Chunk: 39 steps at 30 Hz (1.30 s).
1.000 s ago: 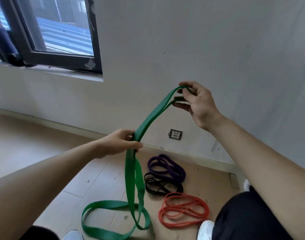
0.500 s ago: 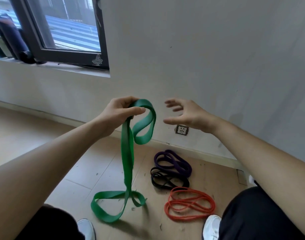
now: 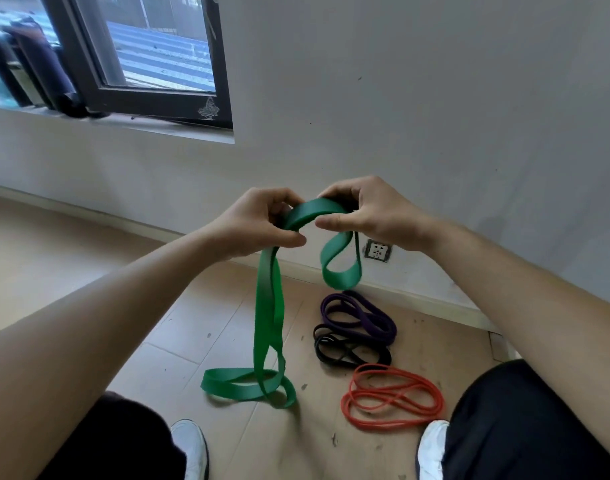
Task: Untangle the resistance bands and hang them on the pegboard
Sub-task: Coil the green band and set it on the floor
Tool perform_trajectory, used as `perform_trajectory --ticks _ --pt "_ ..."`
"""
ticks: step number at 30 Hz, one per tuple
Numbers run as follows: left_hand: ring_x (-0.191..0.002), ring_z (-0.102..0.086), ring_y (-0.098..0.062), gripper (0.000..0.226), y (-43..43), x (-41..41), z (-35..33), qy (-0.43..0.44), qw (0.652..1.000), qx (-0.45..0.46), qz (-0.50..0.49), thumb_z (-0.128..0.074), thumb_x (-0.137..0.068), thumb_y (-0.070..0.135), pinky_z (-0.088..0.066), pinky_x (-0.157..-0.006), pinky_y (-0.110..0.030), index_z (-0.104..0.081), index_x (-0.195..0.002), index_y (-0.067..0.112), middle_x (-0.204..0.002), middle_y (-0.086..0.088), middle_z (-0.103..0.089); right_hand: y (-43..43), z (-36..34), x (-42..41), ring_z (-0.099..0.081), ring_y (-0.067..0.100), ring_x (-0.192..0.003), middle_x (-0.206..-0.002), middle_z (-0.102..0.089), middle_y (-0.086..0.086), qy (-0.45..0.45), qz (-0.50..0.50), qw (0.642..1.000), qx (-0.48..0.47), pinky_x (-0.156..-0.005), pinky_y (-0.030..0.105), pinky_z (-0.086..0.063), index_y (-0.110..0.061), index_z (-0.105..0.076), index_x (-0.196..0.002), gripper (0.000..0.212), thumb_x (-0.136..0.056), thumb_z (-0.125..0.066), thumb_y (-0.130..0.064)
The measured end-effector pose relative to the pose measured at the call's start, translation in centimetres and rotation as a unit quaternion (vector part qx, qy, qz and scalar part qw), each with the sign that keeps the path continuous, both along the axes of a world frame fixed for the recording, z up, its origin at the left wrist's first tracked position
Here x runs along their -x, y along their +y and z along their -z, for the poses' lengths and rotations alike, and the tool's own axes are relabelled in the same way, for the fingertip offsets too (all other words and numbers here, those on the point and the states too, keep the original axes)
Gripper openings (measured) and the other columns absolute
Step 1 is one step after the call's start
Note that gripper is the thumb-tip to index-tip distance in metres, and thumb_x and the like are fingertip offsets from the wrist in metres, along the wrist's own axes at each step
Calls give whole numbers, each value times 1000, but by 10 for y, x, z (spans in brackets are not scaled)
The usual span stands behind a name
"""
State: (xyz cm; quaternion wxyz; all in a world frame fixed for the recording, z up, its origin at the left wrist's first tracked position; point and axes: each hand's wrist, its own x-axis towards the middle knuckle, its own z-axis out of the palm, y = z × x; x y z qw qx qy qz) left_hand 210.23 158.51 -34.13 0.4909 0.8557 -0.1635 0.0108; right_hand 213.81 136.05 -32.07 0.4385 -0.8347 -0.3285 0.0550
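Your right hand (image 3: 373,213) was open and off the band half a second ago. Now it pinches the green band (image 3: 269,306) at frame centre, beside your left hand (image 3: 258,220), which grips it too. The tail coils on the floor, lower centre, likely still twisted. The purple band (image 3: 359,313), black band (image 3: 348,353) and red band (image 3: 393,400) lie lower right. No pegboard in view.

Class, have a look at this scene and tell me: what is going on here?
A person's left hand and right hand grip the top fold of a green band; its lower loops rest on the floor. A purple band, black band and red band lie there near the wall.
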Motion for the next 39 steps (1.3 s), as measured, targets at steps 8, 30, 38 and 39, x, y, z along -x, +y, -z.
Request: perform_trajectory --ticks 8,30,38,39 --pt "-93 -72 -20 14 -9 -5 25 57 998 -31 16 -77 -87 13 -60 -92 -38 -69 -98 12 -100 -12 -72 -3 -11 4 -63 5 -81 -88 -66 -2 -5 18 983 -184 -83 24 -54 -5 -67 -110 18 -93 -70 -11" --pt "-95 -66 -26 43 13 -22 8 126 966 220 -52 -83 -70 14 -53 -94 -36 -73 -111 10 -86 -2 -73 -75 35 -40 -65 23 -102 -103 -71 12 145 97 980 -99 -95 32 -52 -12 -67 -112 24 -91 -67 -25" --pt "-71 -57 -15 34 -3 -11 -1 113 968 223 1 -82 -71 21 -43 -77 -32 -80 -104 12 -86 -7 -64 -42 35 -23 -68 19 -112 -122 -70 11 202 -22 979 21 -98 32 -52 -10 -64 -126 40 -88 -76 -13" --pt "-72 -57 -16 31 -8 -9 -2 108 971 215 13 -81 -74 19 -45 -74 -29 -79 -104 10 -87 -9 -65 -33 31 -18 -67 20 -116 -126 -69 12 200 -43 979 -1 -101 31 -52 -10 -61 -130 44 -89 -75 -11"
